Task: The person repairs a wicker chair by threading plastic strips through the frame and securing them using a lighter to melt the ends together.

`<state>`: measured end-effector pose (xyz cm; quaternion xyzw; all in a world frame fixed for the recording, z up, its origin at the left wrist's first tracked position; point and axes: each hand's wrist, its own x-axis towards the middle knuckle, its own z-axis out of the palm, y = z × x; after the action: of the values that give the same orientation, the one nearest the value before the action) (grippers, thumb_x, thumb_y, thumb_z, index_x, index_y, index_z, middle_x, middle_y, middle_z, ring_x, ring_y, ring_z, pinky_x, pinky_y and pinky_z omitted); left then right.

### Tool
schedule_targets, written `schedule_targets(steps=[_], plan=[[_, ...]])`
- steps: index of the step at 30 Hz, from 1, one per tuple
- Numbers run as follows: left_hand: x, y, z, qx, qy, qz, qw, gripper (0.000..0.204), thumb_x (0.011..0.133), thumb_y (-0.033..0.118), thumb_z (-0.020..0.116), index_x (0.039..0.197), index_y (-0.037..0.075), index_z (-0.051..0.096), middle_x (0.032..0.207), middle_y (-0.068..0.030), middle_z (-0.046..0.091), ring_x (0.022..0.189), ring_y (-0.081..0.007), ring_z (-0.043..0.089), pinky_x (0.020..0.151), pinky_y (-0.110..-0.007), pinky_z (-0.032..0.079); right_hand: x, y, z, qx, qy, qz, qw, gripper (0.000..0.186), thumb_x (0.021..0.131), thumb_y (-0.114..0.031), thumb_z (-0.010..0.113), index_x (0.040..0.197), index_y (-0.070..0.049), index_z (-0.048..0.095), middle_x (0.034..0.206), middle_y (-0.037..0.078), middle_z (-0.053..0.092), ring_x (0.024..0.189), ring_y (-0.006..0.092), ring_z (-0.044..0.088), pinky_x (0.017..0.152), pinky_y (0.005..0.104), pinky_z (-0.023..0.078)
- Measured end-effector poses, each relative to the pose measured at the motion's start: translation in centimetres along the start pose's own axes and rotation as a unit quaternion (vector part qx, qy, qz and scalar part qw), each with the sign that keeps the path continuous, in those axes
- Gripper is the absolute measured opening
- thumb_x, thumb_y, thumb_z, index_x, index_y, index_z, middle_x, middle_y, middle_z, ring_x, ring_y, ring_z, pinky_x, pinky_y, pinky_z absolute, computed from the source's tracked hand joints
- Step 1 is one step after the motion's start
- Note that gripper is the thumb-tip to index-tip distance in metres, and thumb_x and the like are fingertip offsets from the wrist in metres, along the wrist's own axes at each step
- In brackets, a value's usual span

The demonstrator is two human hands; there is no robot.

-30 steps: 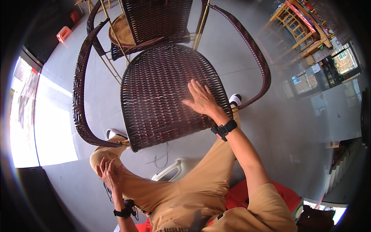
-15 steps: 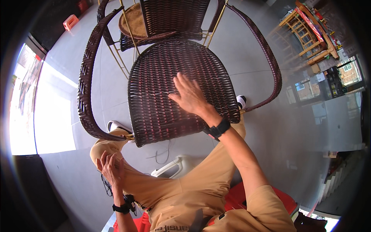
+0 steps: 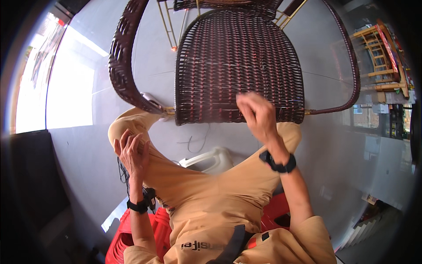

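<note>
A dark brown woven chair stands before me, its red-flecked seat facing up between two curved arms. Over the front right part of the seat hangs my right hand, its fingers curled in and slightly blurred. Whatever they may hold is hidden; whether they touch the weave I cannot tell. My left hand lies on my left thigh, close to the knee, fingers apart and holding nothing. Black straps circle both wrists.
A pale plastic jug lies on the floor between my legs, near a thin loose strand. Red plastic stools are under me. More woven furniture touches the view's top edge. A wooden rack stands at the far right.
My right hand has drawn back from mid-seat toward the front edge, and its outstretched fingers have curled. The view has tipped nearer to my body. My left hand stays on my thigh.
</note>
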<state>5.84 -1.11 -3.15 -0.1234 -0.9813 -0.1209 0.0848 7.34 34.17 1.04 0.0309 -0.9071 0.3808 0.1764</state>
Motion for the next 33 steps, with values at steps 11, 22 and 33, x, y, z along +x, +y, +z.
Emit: schedule_targets(steps=[11,22,33], plan=[[-2.2,-3.2,1.3,-0.137,0.088,-0.204,0.965,0.078,0.078,0.029,0.067,0.142,0.011,0.025,0.142,-0.0216,0.023,0.129,-0.0377,0.029,0.104,-0.045,0.029,-16.3,2.0,5.0,-0.150,-0.456,0.151,0.864,0.019,0.081,-0.012,0.055,0.097,-0.004,0.061,0.090,0.019,0.063,0.089,0.0358,0.060,0.075,0.0458,0.048],[-2.7,-4.2,1.8,-0.132,0.110,-0.231,0.958,0.073,0.079,0.028,0.066,0.139,0.012,0.029,0.136,-0.0174,0.031,0.125,-0.0349,0.034,0.100,-0.043,0.035,-9.9,9.7,18.6,-0.241,-0.686,0.028,0.686,0.025,0.073,-0.008,0.057,0.095,-0.008,0.068,0.104,0.010,0.066,0.097,0.0301,0.063,0.079,0.0415,0.051],[-0.3,-1.5,0.3,-0.119,0.064,-0.261,0.956,0.069,0.077,0.022,0.066,0.136,0.008,0.033,0.130,-0.0177,0.036,0.121,-0.0346,0.037,0.103,-0.043,0.030,-19.9,22.0,26.6,-0.004,-0.539,0.273,0.797,0.054,0.084,-0.028,0.056,0.131,-0.006,0.041,0.127,0.017,0.050,0.113,0.0299,0.051,0.091,0.0382,0.043]])
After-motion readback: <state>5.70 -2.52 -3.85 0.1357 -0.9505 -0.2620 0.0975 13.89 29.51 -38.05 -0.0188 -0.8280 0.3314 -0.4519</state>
